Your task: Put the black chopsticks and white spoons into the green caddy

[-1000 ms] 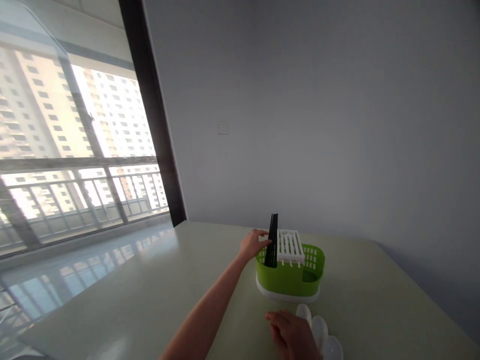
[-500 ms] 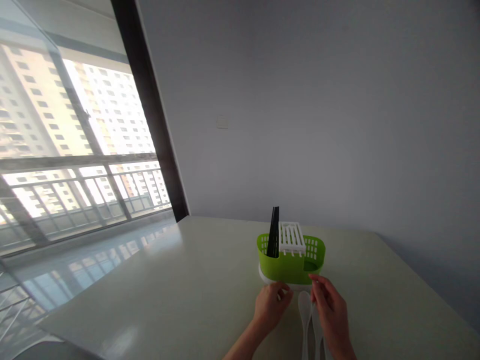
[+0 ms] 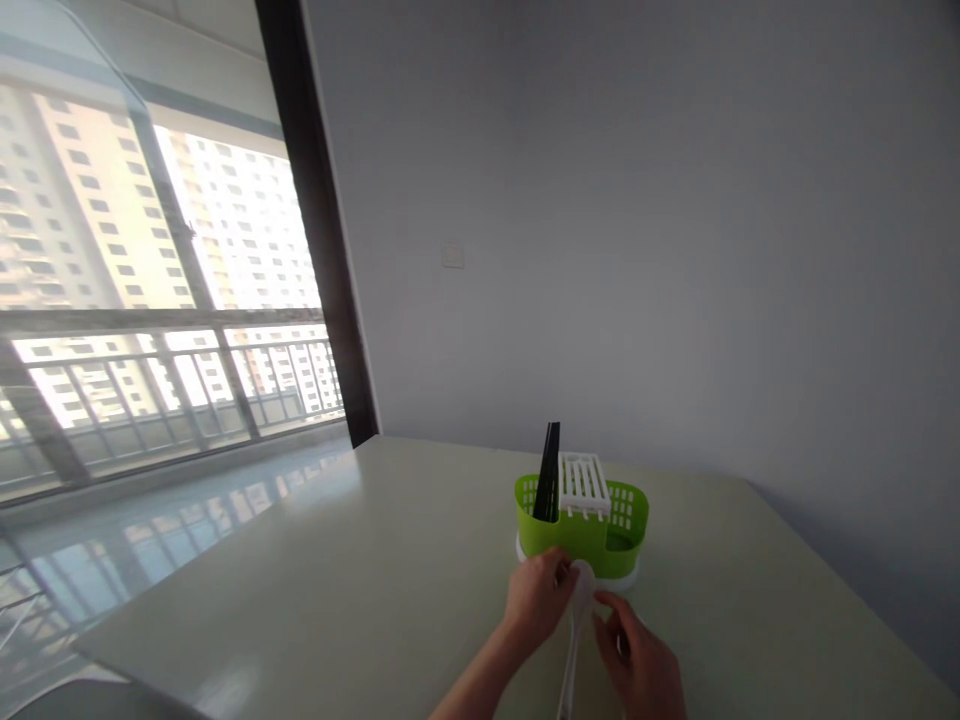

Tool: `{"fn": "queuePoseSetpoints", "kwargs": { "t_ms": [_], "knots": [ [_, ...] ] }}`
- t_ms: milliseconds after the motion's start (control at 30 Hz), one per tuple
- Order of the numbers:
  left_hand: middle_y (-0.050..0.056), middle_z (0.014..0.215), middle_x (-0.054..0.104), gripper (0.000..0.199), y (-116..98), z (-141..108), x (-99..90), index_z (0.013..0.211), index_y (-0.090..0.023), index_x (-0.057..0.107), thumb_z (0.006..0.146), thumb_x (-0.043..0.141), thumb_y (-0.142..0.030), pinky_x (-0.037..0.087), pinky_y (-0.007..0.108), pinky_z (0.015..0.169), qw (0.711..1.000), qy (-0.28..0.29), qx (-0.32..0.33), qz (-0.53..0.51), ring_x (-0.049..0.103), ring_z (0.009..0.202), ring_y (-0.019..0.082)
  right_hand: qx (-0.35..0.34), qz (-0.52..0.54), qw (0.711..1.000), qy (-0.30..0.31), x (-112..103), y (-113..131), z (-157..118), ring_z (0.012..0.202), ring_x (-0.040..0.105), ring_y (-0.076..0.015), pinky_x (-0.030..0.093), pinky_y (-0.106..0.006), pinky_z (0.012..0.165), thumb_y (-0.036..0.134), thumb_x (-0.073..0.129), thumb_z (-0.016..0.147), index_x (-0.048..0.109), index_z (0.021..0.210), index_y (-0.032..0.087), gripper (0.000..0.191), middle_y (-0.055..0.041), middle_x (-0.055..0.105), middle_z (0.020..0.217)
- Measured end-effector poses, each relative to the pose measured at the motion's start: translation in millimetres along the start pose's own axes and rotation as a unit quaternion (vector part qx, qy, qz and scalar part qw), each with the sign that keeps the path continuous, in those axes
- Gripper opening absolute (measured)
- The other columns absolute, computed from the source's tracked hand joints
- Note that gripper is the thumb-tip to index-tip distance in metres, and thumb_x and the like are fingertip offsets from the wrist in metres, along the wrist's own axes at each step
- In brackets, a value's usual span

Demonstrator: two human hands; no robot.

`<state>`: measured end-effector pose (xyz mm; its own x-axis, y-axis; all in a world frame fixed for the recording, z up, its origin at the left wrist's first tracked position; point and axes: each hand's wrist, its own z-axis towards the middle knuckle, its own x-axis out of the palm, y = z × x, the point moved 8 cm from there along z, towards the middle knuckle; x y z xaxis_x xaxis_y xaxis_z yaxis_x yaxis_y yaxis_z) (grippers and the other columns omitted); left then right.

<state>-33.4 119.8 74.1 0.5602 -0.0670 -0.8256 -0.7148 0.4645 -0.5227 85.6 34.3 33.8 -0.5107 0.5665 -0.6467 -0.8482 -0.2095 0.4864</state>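
Observation:
My left hand (image 3: 536, 597) is closed, thumb and forefinger pinching the rim of a white spoon's bowl (image 3: 582, 590). The spoon's handle slants down toward the lower edge of the view. Just right of the spoon, my right hand (image 3: 641, 655) has its fingers bent, with a small gap between thumb and forefinger. A bit of something white shows between those fingers, too little to name. Right behind both hands stands a green basket (image 3: 581, 540) on a white base. Black chopsticks (image 3: 549, 480) lean in its left part, and a white slatted rack (image 3: 585, 482) tops its middle.
The pale tabletop (image 3: 337, 590) spreads out around the basket. A grey wall (image 3: 600, 250) with a switch plate (image 3: 452, 255) rises behind it. On the left are a dark door frame (image 3: 315, 200) and a balcony railing (image 3: 187, 390). A grey seat edge (image 3: 112, 700) shows at lower left.
One spoon has shifted left and up and is now in my left hand's pinch. My right hand has moved down and slightly left, covering where the other spoons lay.

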Motion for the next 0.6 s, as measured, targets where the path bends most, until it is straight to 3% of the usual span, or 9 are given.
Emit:
{"fn": "queuePoseSetpoints", "kwargs": {
  "t_ms": [100, 167, 333, 400, 467, 600],
  "knots": [
    [-0.002, 0.078, 0.067, 0.024, -9, -12, -41.3, 0.086, -0.024, 0.058, 0.088, 0.039, -0.038, 0.032, 0.021, 0.056, 0.998, -0.059, 0.037, 0.006, 0.059, 0.066, 0.012, -0.01, 0.02, 1.0, 0.014, 6, 10, -2, 0.043, 0.056, -0.0111, 0.044, -0.021, 0.043, 0.046, 0.045, 0.086, 0.052, 0.113, 0.02, 0.038, 0.0051, 0.06, 0.058],
    [-0.001, 0.079, 0.067, 0.025, -17, -23, -56.6, 0.088, -0.024, 0.057, 0.09, 0.036, -0.038, 0.033, 0.022, 0.058, 0.994, -0.082, 0.068, 0.015, 0.059, 0.068, 0.013, -0.042, 0.035, 0.998, 0.028, 11, 20, -3, 0.046, 0.058, -0.0115, 0.045, -0.021, 0.046, 0.045, 0.048, 0.085, 0.051, 0.115, 0.019, 0.04, 0.0046, 0.062, 0.06],
    [0.002, 0.078, 0.066, 0.025, -31, -50, -60.1, 0.087, -0.023, 0.057, 0.091, 0.033, -0.033, 0.036, 0.023, 0.063, 0.983, -0.098, 0.149, 0.043, 0.059, 0.071, 0.014, -0.114, 0.044, 0.992, 0.035, 16, 37, -6, 0.055, 0.063, -0.0131, 0.05, -0.022, 0.055, 0.038, 0.052, 0.083, 0.058, 0.103, 0.02, 0.028, 0.0024, 0.065, 0.064],
    [0.003, 0.076, 0.066, 0.025, -34, -53, -68.8, 0.087, -0.023, 0.057, 0.091, 0.034, -0.031, 0.036, 0.023, 0.063, 0.977, -0.121, 0.168, 0.051, 0.059, 0.069, 0.013, -0.123, 0.039, 0.991, 0.041, 17, 38, -6, 0.055, 0.063, -0.0127, 0.05, -0.021, 0.056, 0.037, 0.051, 0.084, 0.056, 0.107, 0.02, 0.03, 0.0027, 0.065, 0.064],
    [0.003, 0.073, 0.065, 0.025, -34, -49, -92.3, 0.088, -0.022, 0.058, 0.091, 0.035, -0.032, 0.036, 0.022, 0.062, 0.97, -0.173, 0.164, 0.054, 0.058, 0.065, 0.012, -0.116, 0.036, 0.992, 0.045, 17, 34, -5, 0.053, 0.062, -0.0117, 0.049, -0.02, 0.054, 0.036, 0.05, 0.085, 0.051, 0.115, 0.02, 0.034, 0.0041, 0.064, 0.062],
    [0.0, 0.069, 0.063, 0.027, -31, -20, -161.2, 0.09, -0.021, 0.058, 0.09, 0.037, -0.037, 0.034, 0.021, 0.061, 0.946, -0.3, 0.103, 0.065, 0.056, 0.062, 0.01, -0.109, 0.038, 0.993, 0.018, 11, 29, -3, 0.048, 0.059, -0.01, 0.047, -0.018, 0.049, 0.037, 0.048, 0.086, 0.047, 0.119, 0.02, 0.037, 0.0059, 0.061, 0.06]
  ]
}}
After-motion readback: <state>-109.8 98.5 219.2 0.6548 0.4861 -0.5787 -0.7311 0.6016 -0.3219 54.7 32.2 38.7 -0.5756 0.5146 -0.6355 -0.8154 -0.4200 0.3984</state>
